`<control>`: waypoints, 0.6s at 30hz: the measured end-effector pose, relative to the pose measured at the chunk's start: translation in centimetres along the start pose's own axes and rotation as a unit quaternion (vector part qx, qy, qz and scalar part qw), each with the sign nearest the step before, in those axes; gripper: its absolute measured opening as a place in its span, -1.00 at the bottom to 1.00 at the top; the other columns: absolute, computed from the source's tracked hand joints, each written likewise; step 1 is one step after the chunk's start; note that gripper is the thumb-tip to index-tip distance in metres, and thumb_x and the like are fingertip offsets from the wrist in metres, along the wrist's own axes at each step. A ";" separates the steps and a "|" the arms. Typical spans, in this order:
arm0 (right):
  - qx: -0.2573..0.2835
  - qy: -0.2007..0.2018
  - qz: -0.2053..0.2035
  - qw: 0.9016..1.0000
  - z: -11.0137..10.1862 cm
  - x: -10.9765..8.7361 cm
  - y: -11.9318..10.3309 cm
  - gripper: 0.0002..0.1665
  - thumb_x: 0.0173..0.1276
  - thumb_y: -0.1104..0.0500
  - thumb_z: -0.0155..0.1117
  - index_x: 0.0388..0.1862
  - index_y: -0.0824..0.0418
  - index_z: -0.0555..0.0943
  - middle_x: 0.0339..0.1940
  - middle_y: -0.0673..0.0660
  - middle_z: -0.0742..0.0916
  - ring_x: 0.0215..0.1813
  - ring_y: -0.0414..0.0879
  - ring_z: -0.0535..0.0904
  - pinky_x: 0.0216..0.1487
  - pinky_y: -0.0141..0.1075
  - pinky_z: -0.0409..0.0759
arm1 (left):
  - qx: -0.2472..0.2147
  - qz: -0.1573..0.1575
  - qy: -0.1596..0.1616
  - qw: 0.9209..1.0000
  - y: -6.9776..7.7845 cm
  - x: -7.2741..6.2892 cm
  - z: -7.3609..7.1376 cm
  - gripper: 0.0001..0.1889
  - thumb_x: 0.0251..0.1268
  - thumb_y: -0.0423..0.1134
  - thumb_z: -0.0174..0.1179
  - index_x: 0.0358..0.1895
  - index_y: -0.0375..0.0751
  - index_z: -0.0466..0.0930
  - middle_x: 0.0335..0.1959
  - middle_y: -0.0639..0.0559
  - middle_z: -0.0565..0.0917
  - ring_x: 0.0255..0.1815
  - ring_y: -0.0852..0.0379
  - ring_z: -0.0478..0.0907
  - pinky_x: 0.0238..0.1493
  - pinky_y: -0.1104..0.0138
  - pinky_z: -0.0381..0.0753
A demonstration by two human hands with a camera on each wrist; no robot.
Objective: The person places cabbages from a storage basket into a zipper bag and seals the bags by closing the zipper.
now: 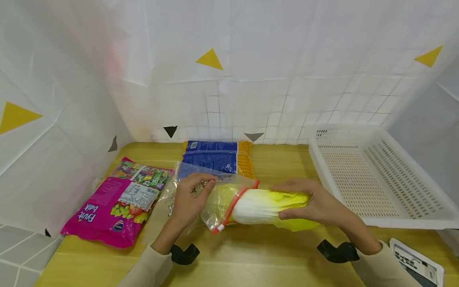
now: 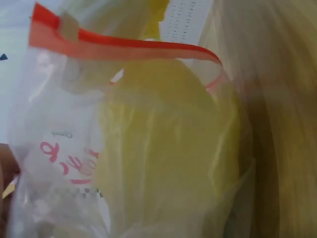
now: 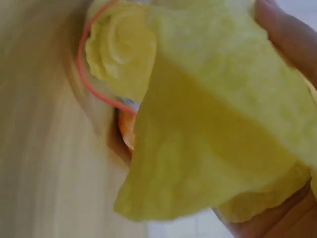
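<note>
A clear zip bag (image 1: 216, 207) with a red zip strip (image 1: 234, 205) lies on its side above the table, its mouth facing right. My left hand (image 1: 190, 199) pinches the upper film of the bag between thumb and index finger. With my right hand (image 1: 317, 199) I grip a napa cabbage (image 1: 256, 205) by its yellow leafy end, fingers above and thumb on the near side. The white base of the cabbage is at the bag's mouth. Inside the bag, the left wrist view shows a yellow leafy shape (image 2: 168, 144). Yellow leaves (image 3: 198, 148) fill most of the right wrist view.
A pink fruit candy bag (image 1: 104, 211) lies at the left. Behind the zip bag is a blue and yellow packet (image 1: 211, 157). A white perforated basket (image 1: 322, 167) stands at the right, and a flat printed packet (image 1: 417, 261) lies near the front right edge.
</note>
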State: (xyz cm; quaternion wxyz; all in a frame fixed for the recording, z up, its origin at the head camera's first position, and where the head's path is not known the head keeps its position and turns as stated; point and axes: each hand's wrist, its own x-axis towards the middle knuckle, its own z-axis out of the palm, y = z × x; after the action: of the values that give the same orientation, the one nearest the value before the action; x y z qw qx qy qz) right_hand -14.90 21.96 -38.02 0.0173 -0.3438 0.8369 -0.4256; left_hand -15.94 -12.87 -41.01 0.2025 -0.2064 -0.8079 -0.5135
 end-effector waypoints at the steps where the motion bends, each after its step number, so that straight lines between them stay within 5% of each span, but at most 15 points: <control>1: 0.003 0.003 -0.003 1.000 0.4 0.1 0.2 -0.28 0.12 0.11 0.64 0.31 -0.05 0.64 0.12 -0.07 0.76 0.03 -0.17 0.68 -0.06 -0.26 0.69 | -0.002 0.002 -0.001 1.000 0.0 0.0 0.0 -0.87 0.44 -0.26 0.27 -0.10 -0.11 0.79 -0.13 0.09 0.81 -0.01 0.10 0.71 0.08 0.15 0.66; 7: -0.084 0.064 -0.025 0.994 2.5 0.9 0.5 -0.32 0.10 0.00 0.65 0.25 -0.04 0.68 0.06 -0.05 0.80 0.01 -0.16 0.70 -0.06 -0.23 0.71 | -0.005 0.019 0.001 1.000 0.2 0.0 0.1 -0.88 0.43 -0.29 0.26 -0.12 -0.05 0.79 -0.14 0.10 0.81 -0.04 0.12 0.69 0.01 0.21 0.64; 12: -0.171 0.169 -0.056 0.969 3.4 1.1 0.0 -0.27 -0.02 0.06 0.71 0.21 0.02 0.70 -0.02 -0.01 0.81 -0.06 -0.09 0.74 -0.14 -0.21 0.72 | -0.020 0.048 0.011 0.999 0.3 0.0 0.2 -0.84 0.43 -0.38 0.23 -0.09 -0.07 0.76 -0.11 0.05 0.80 0.00 0.08 0.69 0.07 0.22 0.64; 14: -0.160 0.170 -0.062 0.970 3.6 1.1 -0.3 -0.26 -0.04 0.06 0.73 0.21 0.01 0.71 -0.02 -0.01 0.81 -0.05 -0.09 0.75 -0.13 -0.21 0.73 | -0.023 0.047 0.011 0.999 0.3 0.0 0.3 -0.83 0.43 -0.38 0.22 -0.09 -0.07 0.76 -0.11 0.05 0.79 0.01 0.08 0.69 0.10 0.21 0.64; 18: -0.088 0.114 -0.049 0.988 3.9 1.0 -0.7 -0.30 0.02 0.00 0.70 0.22 -0.06 0.70 0.06 -0.08 0.80 0.07 -0.13 0.73 0.02 -0.16 0.73 | -0.015 0.030 0.002 0.999 0.2 -0.2 0.6 -0.85 0.44 -0.34 0.23 -0.11 -0.04 0.76 -0.14 0.07 0.80 -0.02 0.12 0.68 0.05 0.22 0.63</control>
State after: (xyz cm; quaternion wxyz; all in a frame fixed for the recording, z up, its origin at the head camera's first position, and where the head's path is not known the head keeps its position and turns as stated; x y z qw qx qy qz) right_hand -14.07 18.37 -39.70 -0.1297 -0.3340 0.8495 -0.3872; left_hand -15.71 -12.29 -41.19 0.2167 -0.2325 -0.7930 -0.5197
